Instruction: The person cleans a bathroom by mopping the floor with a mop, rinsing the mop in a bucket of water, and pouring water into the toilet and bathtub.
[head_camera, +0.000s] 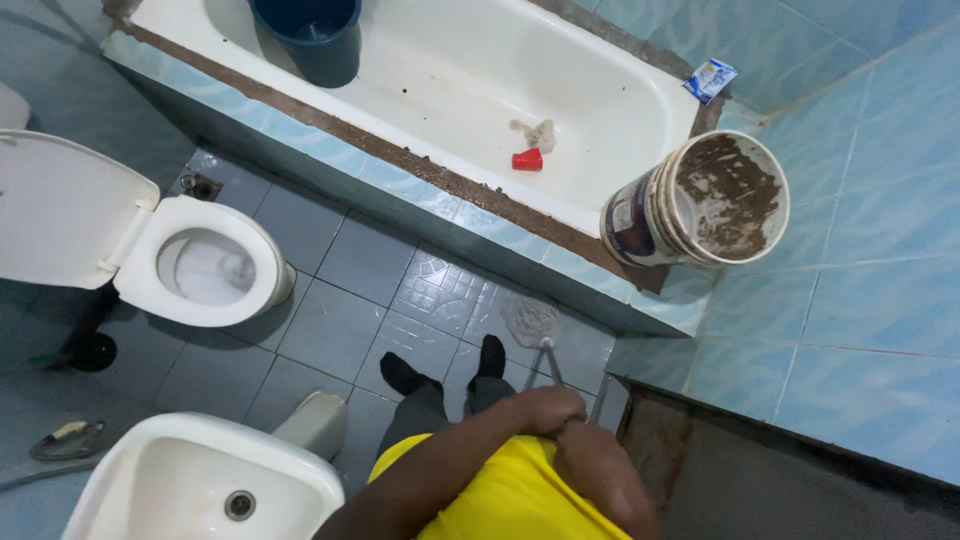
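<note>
Both my hands, left (545, 408) and right (590, 455), were clenched around a thin metal tool (548, 362) pointing toward twelve o'clock at the wet floor (440, 290), where, I judged, a slip could knock the crusted bucket (700, 200) at one o'clock.

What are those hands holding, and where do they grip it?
A thin grey metal tool with two prongs; both hands, left hand and right hand, grip its near end.
</note>
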